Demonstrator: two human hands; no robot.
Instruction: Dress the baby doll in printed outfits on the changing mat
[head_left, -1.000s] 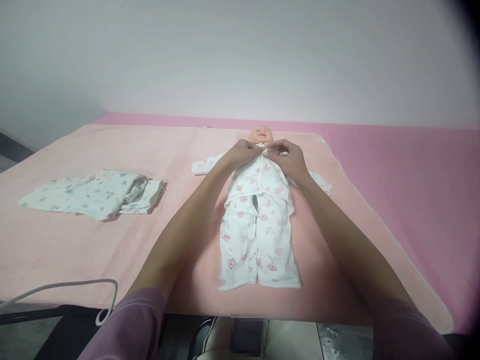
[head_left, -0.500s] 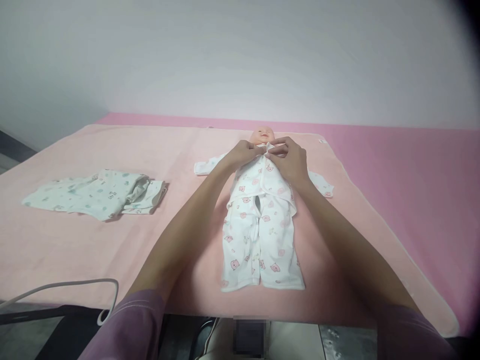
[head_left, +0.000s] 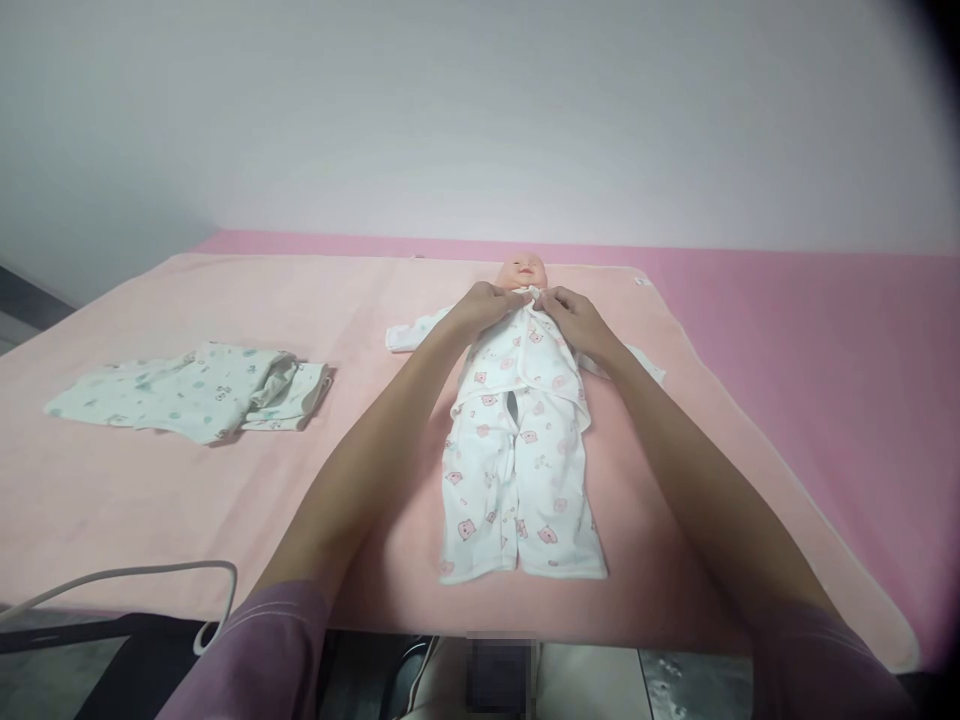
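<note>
A baby doll [head_left: 523, 268] lies on its back, head away from me, dressed in a white baby jacket [head_left: 499, 362] and white trousers [head_left: 551, 490] with pink animal prints. At the jacket's neckline, just below the doll's chin, my left hand [head_left: 486, 305] pinches the collar fabric. My right hand [head_left: 576, 315] pinches the same collar from the other side, its fingers drawn together. The two hands nearly meet there, and the fastening between the fingertips is too small to make out. Both jacket sleeves stretch outward, partly covered by my forearms.
A pale pink blanket [head_left: 360, 300] lies over a brighter pink surface [head_left: 810, 370]. To the left rest folded white baby clothes [head_left: 184, 390] with a green print. A white cable [head_left: 142, 570] loops over the near left edge. A grey wall [head_left: 480, 120] rises behind.
My right hand's raised, spread fingers have come down and closed on the collar. My left hand keeps its pinch at nearly the same spot.
</note>
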